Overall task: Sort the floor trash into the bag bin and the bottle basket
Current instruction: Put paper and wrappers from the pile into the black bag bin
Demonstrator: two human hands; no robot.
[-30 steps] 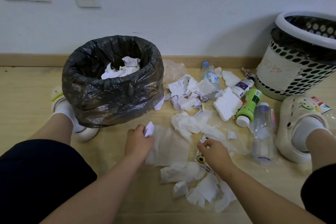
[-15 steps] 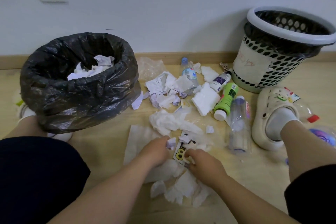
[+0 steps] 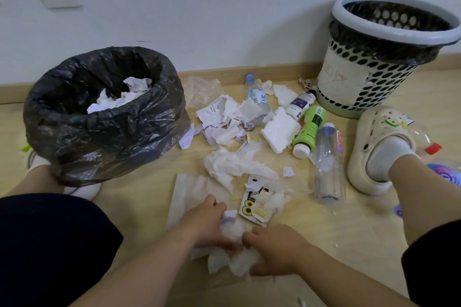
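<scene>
Both hands have drawn back toward the body, off the printed card (image 3: 249, 207) and onto the tissue wad (image 3: 232, 260) nearest the knees.

- Left hand (image 3: 207, 222): fingers curled over the wad's top and left side, a small scrap at the fingertips.
- Right hand (image 3: 277, 249): cups the wad from the right, fingers curled in against it.
- Likely reason: loose paper is being pressed into one handful, so a single trip clears it.
- Bag bin (image 3: 99, 137) stands to the left by the left knee, tissue already inside. Bottle basket (image 3: 389, 20) stands far right by the wall.
- Unsorted: clear bottle (image 3: 329, 164) and green bottle (image 3: 310, 129) lie on the floor between the paper and the clog (image 3: 379, 142).

Hard to read:
- Fingertips are sunk in tissue and blurred, so firmness of hold cannot be told.
- Basket's bottom is out of sight.
- Red-capped bottle (image 3: 429, 147) is half hidden behind the clog.
</scene>
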